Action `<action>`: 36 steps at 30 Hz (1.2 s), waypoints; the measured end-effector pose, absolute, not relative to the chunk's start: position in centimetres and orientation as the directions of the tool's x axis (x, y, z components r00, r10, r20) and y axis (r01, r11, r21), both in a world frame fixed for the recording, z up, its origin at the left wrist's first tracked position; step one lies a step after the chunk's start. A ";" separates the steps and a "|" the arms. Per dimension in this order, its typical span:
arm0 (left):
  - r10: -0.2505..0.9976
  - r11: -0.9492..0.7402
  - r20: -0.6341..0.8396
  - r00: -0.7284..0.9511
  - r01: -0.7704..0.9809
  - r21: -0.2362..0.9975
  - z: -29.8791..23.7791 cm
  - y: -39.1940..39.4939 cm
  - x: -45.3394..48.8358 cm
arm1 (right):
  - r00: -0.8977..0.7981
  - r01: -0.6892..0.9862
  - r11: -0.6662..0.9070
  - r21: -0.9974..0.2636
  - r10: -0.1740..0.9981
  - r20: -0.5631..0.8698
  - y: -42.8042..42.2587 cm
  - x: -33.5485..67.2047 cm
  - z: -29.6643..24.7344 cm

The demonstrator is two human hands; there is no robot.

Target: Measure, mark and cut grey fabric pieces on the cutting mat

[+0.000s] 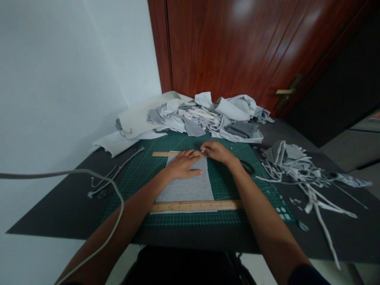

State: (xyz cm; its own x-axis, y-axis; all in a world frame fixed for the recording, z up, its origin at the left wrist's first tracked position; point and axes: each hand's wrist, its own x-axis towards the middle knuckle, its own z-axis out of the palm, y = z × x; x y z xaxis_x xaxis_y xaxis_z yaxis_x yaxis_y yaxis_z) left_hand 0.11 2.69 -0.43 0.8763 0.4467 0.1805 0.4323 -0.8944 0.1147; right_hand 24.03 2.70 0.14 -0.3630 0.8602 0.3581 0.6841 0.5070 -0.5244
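Observation:
A piece of light grey fabric [187,190] lies on the green cutting mat [224,184]. Across its far edge runs a thin wooden ruler [160,154], and a second, wider wooden ruler [196,205] crosses its near edge. My left hand [184,165] lies flat on the fabric, fingertips on the far ruler and thumb stretched out to the right. At that ruler's right end, my right hand [218,151] has its fingers bent into a pinch. What sits between those fingertips is too small to make out.
Heaped fabric pieces [192,118] fill the table's back by the wooden door [237,47]. A tangle of grey scraps [291,158] lies at right. A black looped object [247,168] rests near my right forearm. A pale cable [89,171] hangs across the left foreground.

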 end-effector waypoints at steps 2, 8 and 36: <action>0.446 -0.895 0.183 0.876 0.432 0.111 -0.5 2.7 0.1 | -0.360 0.696 0.507 -0.509 0.859 0.364 2.7 24.0 0.1; 0.455 -0.890 0.173 0.873 0.440 0.120 -0.5 2.7 0.1 | -0.318 0.739 0.477 -0.476 0.869 0.378 2.6 24.2 0.0; 0.448 -0.894 0.186 0.874 0.434 0.115 -0.5 2.6 0.2 | -0.349 0.766 0.496 -0.408 0.855 0.384 3.1 24.4 -0.7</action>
